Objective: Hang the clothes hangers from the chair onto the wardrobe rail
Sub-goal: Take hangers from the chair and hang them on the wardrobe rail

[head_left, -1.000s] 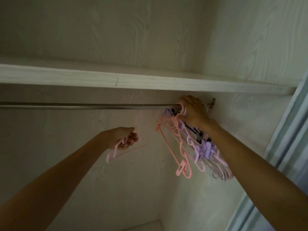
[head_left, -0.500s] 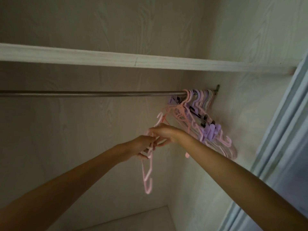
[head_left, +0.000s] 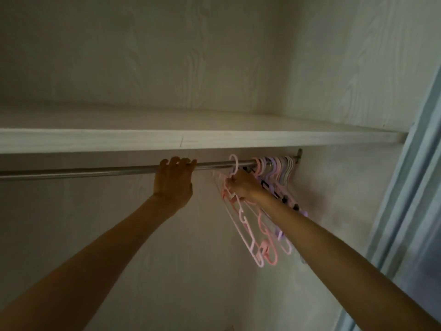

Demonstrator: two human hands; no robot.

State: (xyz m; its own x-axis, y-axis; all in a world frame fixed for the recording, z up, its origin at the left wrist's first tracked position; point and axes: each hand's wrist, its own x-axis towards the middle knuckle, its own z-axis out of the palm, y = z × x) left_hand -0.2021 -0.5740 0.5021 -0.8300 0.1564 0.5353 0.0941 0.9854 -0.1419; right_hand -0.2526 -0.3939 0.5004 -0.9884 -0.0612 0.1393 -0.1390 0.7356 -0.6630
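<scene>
pink hanger (head_left: 235, 185) in right hand (head_left: 243, 187)

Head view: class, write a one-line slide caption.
Left hand grips the wardrobe rail while right hand hooks a pink hanger beside the hung hangers.

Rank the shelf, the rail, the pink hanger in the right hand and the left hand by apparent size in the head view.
1. shelf
2. rail
3. pink hanger
4. left hand

The hanger's full extent is partly hidden by the right hand.
</scene>
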